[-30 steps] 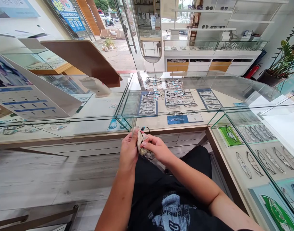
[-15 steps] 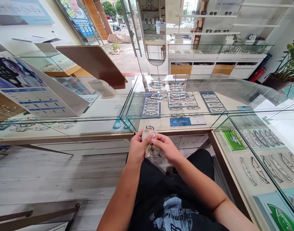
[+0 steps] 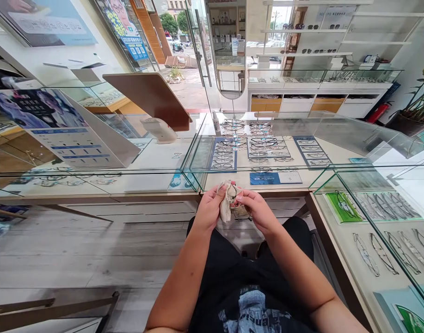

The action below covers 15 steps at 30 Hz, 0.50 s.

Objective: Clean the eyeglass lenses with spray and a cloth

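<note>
Above my lap, close to the front edge of the counter, my two hands are together. My left hand [image 3: 209, 206] is closed around a beige cloth [image 3: 226, 209], which hangs down from its fingers. A pair of eyeglasses [image 3: 242, 213] with thin dark rims is between the hands, partly hidden by the cloth and fingers. Pinched fingers of my right hand [image 3: 256, 206] hold the glasses by their frame, on the right side. One lens hangs below the right fingers.
Ahead runs a glass display counter [image 3: 232, 192] with rows of eyeglasses inside. Another glass case [image 3: 357, 245] with more frames stands at my right. On the left counter are a desk calendar [image 3: 69, 143] and a brown-backed screen on a white stand [image 3: 159, 129].
The view has shifted slightly left, so the scene sits further right. My hands have moved a little apart, and more of the cloth and glasses shows between them.
</note>
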Motion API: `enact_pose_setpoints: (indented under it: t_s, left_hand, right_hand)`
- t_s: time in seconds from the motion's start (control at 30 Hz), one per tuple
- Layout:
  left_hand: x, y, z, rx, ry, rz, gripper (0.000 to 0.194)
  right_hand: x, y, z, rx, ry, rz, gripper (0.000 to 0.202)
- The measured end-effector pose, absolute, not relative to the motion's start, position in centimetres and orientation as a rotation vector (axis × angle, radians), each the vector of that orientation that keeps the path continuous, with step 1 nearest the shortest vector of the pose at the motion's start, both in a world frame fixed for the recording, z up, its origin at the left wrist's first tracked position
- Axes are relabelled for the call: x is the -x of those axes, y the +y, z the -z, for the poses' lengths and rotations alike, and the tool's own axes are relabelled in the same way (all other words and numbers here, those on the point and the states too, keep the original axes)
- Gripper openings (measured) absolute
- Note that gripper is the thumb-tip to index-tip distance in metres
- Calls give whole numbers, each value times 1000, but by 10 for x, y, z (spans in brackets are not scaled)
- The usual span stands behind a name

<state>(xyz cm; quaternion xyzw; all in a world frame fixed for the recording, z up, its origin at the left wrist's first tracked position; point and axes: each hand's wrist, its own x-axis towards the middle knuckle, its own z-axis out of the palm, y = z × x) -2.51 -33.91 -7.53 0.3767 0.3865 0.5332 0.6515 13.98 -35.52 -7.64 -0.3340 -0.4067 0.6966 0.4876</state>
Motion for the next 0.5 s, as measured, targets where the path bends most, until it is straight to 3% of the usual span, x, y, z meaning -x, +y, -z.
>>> enact_pose_setpoints:
  t_s: [0.27, 0.5]
  left_hand:
    - [16, -338, 67, -896, 852, -1197, 77]
    - [9, -339, 81, -929, 964, -1356, 55]
  right_hand:
    - [-144, -357, 71, 824, -937, -1648, 42]
    - [-126, -366, 82, 818, -904, -1646, 48]
